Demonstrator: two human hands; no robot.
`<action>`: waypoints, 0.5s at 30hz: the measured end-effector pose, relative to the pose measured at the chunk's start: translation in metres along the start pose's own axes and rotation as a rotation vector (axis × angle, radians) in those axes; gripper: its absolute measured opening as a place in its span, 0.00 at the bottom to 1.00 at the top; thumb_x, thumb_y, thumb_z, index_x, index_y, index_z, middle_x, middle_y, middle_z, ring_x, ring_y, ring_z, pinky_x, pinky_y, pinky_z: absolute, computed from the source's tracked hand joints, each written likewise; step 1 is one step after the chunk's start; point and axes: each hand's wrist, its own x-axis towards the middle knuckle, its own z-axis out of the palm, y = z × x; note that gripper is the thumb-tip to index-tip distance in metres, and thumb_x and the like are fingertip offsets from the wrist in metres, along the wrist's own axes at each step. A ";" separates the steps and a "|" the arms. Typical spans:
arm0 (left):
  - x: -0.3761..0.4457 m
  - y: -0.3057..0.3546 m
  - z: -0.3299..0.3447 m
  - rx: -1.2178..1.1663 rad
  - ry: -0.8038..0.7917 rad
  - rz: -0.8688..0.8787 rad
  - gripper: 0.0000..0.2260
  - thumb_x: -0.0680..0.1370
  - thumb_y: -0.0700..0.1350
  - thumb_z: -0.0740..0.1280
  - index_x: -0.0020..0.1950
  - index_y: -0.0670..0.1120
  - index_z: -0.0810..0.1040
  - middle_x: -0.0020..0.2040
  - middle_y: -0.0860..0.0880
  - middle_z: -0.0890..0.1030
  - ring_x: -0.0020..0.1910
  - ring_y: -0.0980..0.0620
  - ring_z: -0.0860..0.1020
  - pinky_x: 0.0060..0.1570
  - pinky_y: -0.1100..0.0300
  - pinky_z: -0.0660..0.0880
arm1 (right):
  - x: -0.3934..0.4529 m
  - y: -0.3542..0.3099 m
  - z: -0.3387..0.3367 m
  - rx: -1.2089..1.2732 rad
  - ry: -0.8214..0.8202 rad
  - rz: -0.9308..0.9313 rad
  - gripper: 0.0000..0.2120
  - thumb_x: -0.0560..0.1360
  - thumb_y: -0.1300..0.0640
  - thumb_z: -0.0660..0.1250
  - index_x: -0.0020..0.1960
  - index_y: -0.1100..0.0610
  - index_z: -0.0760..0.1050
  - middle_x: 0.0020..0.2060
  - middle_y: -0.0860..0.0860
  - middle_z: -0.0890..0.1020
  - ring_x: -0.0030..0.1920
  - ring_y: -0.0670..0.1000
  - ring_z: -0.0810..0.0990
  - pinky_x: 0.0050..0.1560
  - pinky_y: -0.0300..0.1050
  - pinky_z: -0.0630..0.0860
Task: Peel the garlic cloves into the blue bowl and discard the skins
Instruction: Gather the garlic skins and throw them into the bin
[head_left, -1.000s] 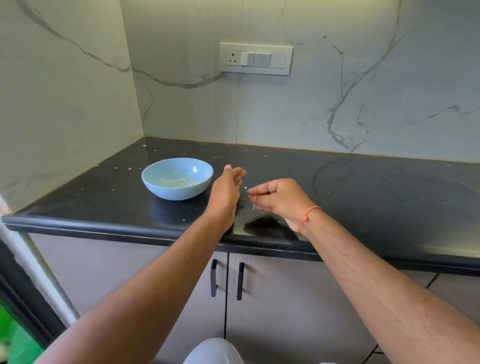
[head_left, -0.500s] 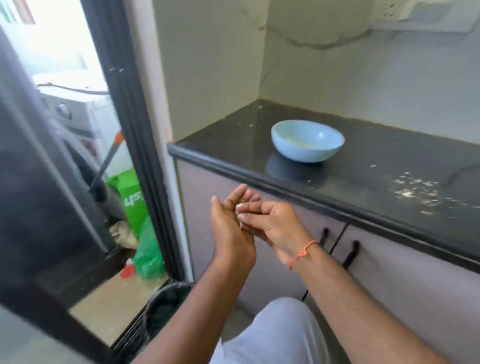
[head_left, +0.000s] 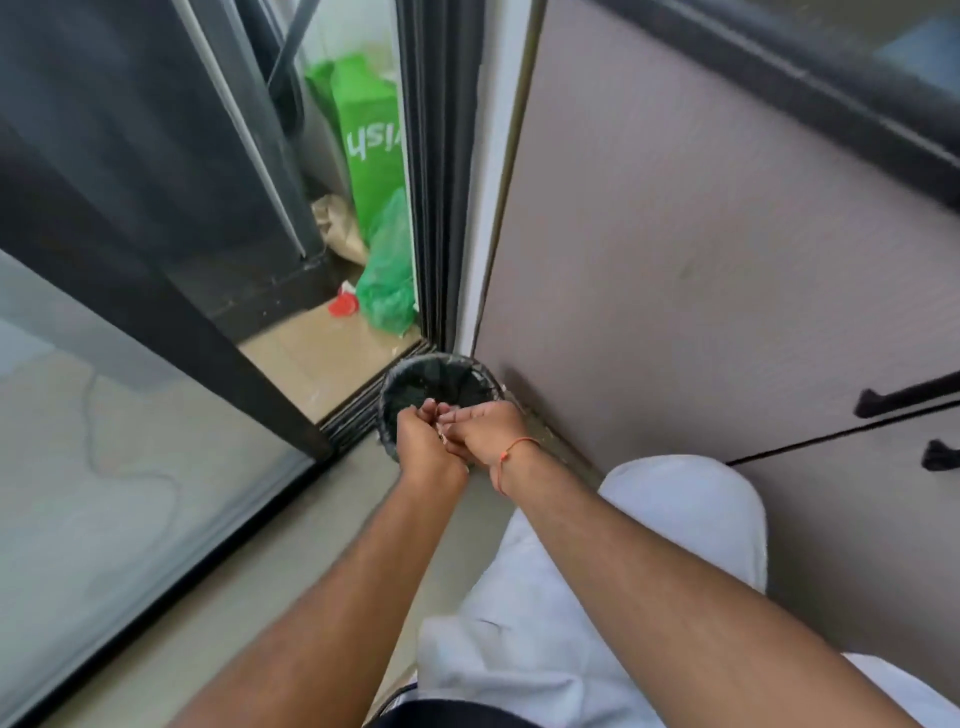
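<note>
1. The grey cabinet side (head_left: 675, 249) stands at your right, the glass door (head_left: 130, 467) at your left
2. A black bin (head_left: 441, 376) sits on the floor between them
3. Your left hand (head_left: 423, 441) and right hand (head_left: 480, 428) touch above the bin, fingers pressed together around small pale skins (head_left: 443, 438); the blue bowl is out of view

Green bag (head_left: 371, 140) behind glass door (head_left: 130, 467)

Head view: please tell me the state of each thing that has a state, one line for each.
left hand: over the bin, fingers against the right hand; whether it holds skins cannot be told
right hand: over the bin, fingers curled against the left hand
black bin: upright, open, no lid, lined with a dark bag
cabinet doors: closed
green bag: standing upright behind the glass
</note>
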 end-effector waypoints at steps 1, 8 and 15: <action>0.011 0.001 -0.002 -0.003 0.013 -0.013 0.18 0.86 0.48 0.55 0.38 0.48 0.72 0.37 0.49 0.74 0.33 0.53 0.74 0.34 0.63 0.71 | 0.011 0.004 0.005 -0.008 0.016 0.028 0.13 0.77 0.75 0.68 0.40 0.60 0.82 0.39 0.53 0.83 0.35 0.47 0.79 0.32 0.35 0.79; 0.059 0.020 0.014 0.260 0.010 -0.089 0.22 0.88 0.59 0.52 0.58 0.42 0.75 0.47 0.43 0.81 0.40 0.47 0.79 0.39 0.54 0.76 | 0.068 -0.007 0.021 0.020 0.169 0.144 0.09 0.80 0.62 0.64 0.46 0.59 0.83 0.39 0.55 0.84 0.31 0.50 0.80 0.28 0.39 0.76; 0.075 0.030 0.025 0.431 -0.036 -0.160 0.30 0.88 0.62 0.47 0.60 0.41 0.78 0.49 0.41 0.82 0.49 0.42 0.81 0.47 0.48 0.77 | 0.090 -0.014 0.015 -0.170 0.167 0.150 0.12 0.80 0.51 0.59 0.40 0.53 0.75 0.36 0.49 0.75 0.38 0.51 0.71 0.40 0.44 0.68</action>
